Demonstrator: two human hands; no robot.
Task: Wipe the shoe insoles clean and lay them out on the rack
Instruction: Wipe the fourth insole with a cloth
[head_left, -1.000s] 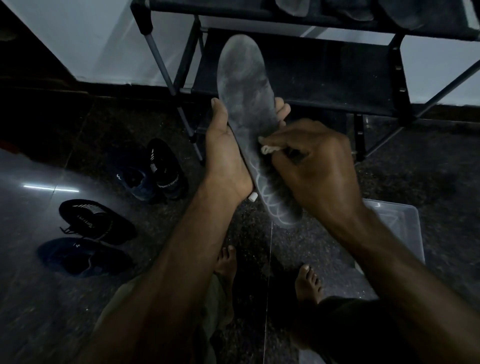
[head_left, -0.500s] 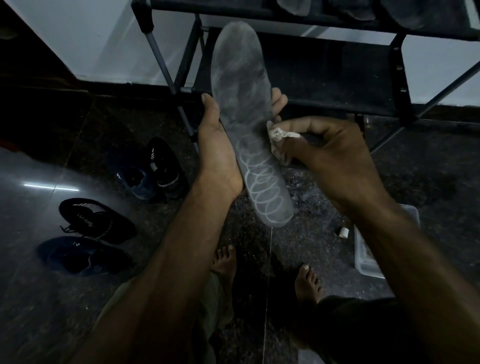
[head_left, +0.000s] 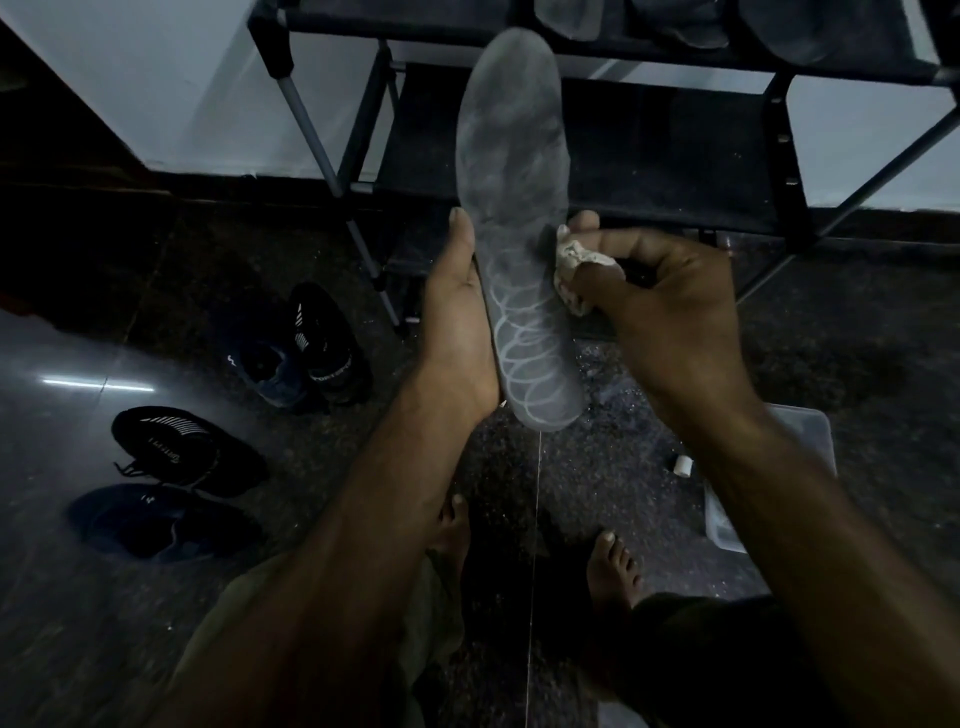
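Note:
A grey shoe insole (head_left: 511, 156) with pale loop markings at its heel end is held up in front of me, toe end pointing away. My left hand (head_left: 457, 322) grips it from the left edge, thumb on top and fingertips showing past the right edge. My right hand (head_left: 660, 317) pinches a small crumpled pale cloth (head_left: 571, 270) against the insole's right edge near the middle. The black shoe rack (head_left: 649, 140) stands just behind, and several insoles (head_left: 569, 18) lie on its top shelf at the frame's upper edge.
Two pairs of dark shoes (head_left: 306, 348) (head_left: 176, 452) sit on the dark stone floor at left. A clear plastic container (head_left: 769, 478) lies on the floor at right, with a small white piece (head_left: 683, 466) beside it. My bare feet (head_left: 613, 566) stand below.
My right hand with the cloth has moved from the insole's lower middle to its right edge. The insole has risen slightly and the heel's loop markings are now uncovered.

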